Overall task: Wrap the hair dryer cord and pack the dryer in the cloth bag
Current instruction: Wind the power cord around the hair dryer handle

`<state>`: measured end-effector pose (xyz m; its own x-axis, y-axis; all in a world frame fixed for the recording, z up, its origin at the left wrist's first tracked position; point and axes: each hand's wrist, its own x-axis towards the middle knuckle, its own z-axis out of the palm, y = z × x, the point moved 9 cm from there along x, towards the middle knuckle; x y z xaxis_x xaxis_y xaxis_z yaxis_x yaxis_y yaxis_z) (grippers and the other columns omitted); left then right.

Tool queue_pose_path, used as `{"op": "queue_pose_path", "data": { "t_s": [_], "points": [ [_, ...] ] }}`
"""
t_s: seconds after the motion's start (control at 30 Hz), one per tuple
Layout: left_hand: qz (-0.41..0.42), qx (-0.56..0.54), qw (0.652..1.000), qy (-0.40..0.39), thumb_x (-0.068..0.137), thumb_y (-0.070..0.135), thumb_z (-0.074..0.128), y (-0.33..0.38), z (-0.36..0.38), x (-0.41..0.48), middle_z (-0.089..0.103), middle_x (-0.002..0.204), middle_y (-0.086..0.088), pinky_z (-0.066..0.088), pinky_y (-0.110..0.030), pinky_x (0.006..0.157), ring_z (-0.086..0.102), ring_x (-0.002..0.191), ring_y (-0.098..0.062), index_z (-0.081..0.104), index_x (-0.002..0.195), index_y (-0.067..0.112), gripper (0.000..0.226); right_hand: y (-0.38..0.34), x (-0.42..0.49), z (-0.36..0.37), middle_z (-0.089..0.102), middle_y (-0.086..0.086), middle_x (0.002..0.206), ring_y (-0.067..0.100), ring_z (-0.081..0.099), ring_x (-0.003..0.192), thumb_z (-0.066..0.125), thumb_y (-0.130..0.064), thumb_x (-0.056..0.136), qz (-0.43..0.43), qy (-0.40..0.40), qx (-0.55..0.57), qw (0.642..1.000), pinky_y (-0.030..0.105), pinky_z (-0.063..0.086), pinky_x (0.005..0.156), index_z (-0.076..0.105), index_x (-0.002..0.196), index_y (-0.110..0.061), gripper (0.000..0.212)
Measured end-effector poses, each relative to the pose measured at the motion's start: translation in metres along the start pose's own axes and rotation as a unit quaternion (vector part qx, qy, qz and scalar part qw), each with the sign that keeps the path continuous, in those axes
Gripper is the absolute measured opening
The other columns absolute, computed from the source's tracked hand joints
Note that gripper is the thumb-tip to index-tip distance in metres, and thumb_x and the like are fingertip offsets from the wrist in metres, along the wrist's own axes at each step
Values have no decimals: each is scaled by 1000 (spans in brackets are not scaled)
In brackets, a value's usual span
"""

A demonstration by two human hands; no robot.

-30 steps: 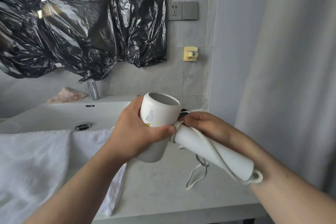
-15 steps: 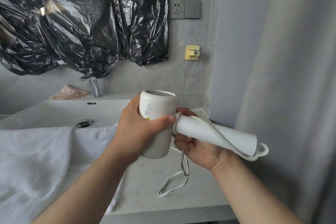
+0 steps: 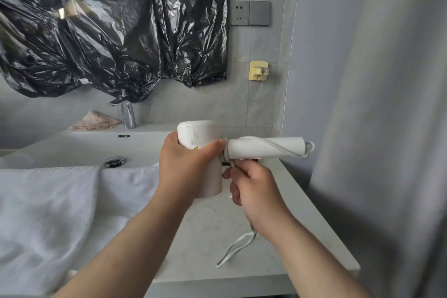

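- The white hair dryer (image 3: 198, 133) is up in the air, over the right end of the table (image 3: 242, 225).
- The left hand (image 3: 186, 164) is wrapped round the fat body of the hair dryer and holds it tight. The thumb lies across the front, near a small yellow sticker.
- The handle (image 3: 256, 152) sticks out sideways to the right.
- The white cord (image 3: 226, 157) goes round the handle where it meets the body. It then runs along the handle and makes a small loop at the far end.
- The right hand (image 3: 251, 189) is just under the handle. Its fingers are curled round the cord and hold it.
- The rest of the cord hangs down from the right hand. Its loose loop lies on the table.
- A white towel (image 3: 48, 201) hangs over the front edge of the sink (image 3: 72, 150), to the left of the hair dryer.
- A shiny tap (image 3: 127, 115) stands behind the sink, and a pink cloth (image 3: 96, 123) lies beside it.
- Black plastic bags (image 3: 108, 31) cover the wall above the sink.
- A grey socket (image 3: 239, 12) and a yellow hook (image 3: 258, 73) are on the tiled wall.
- A grey curtain (image 3: 387, 128) hangs on the right.
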<state>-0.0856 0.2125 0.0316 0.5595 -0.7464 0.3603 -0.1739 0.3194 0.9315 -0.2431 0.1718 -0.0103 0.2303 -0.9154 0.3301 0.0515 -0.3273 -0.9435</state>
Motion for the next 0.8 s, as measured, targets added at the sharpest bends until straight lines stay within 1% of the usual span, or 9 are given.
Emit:
{"op": "queue_pose_path", "data": {
  "t_s": [0.07, 0.17, 0.27, 0.43, 0.53, 0.63, 0.7, 0.77, 0.8],
  "points": [
    [11, 15, 1000, 25, 56, 41, 87, -1, -6, 6, 72, 81, -1, 62, -50, 63, 72, 72, -21, 64, 94, 18, 50, -7, -6, 6, 48, -9, 50, 14, 36, 49, 46, -6, 90, -26, -36, -128, 991, 27, 31, 48, 61, 77, -8, 19],
    [35, 78, 995, 54, 56, 47, 86, 1, -14, 15, 70, 85, 5, 61, -46, 68, 70, 76, -15, 61, 99, 21, 56, -22, -13, 16, 53, 4, 55, 13, 31, 50, 49, -11, 87, -76, -75, -273, 956, 28, 28, 48, 50, 65, -11, 22],
    [46, 134, 988, 63, 58, 49, 85, 2, -15, 14, 65, 89, 11, 58, -41, 73, 66, 82, -13, 53, 104, 26, 60, -41, -8, 14, 35, 5, 54, 17, 26, 54, 56, -17, 84, -129, -66, -376, 915, 33, 22, 49, 33, 61, -10, 33],
    [102, 206, 973, 23, 62, 48, 84, 15, -6, 8, 61, 90, 17, 49, -32, 68, 61, 86, -9, 50, 110, 29, 62, -65, 8, 2, 42, -3, 62, 23, 48, 68, 61, -25, 86, -202, -39, -492, 846, 37, 42, 60, 42, 56, -17, 37],
    [119, 230, 966, -7, 60, 50, 85, 23, 0, 11, 62, 91, 14, 53, -36, 72, 62, 87, -14, 51, 108, 29, 63, -74, 15, -10, 57, -4, 85, 19, 55, 87, 67, -25, 87, -220, -19, -449, 866, 31, 46, 77, 73, 76, -23, 13],
    [115, 247, 961, -39, 54, 55, 84, 26, 2, 15, 63, 91, 14, 55, -36, 71, 63, 88, -12, 53, 107, 31, 66, -77, 17, -13, 67, 1, 117, 17, 53, 117, 72, -23, 85, -224, -44, -404, 886, 22, 37, 93, 77, 83, -22, 5],
    [112, 262, 957, -59, 50, 61, 81, 27, 4, 14, 62, 92, 15, 55, -37, 72, 63, 89, -13, 53, 107, 31, 70, -68, 19, -13, 73, 0, 99, 13, 63, 103, 71, -23, 86, -163, -80, -357, 916, 29, 49, 85, 73, 81, -20, 7],
    [120, 272, 952, -76, 51, 59, 81, 28, 7, 11, 59, 97, 15, 51, -36, 75, 60, 94, -15, 51, 112, 30, 74, -62, 20, -15, 71, 0, 80, 15, 63, 79, 71, -24, 86, -132, -81, -327, 932, 34, 49, 73, 70, 79, -19, 9],
    [136, 277, 948, -81, 54, 55, 82, 29, 8, 7, 57, 102, 14, 47, -33, 78, 57, 99, -16, 48, 118, 28, 77, -63, 21, -18, 70, 1, 77, 16, 62, 75, 71, -22, 86, -137, -69, -316, 936, 33, 48, 70, 70, 77, -18, 10]
  ]
}}
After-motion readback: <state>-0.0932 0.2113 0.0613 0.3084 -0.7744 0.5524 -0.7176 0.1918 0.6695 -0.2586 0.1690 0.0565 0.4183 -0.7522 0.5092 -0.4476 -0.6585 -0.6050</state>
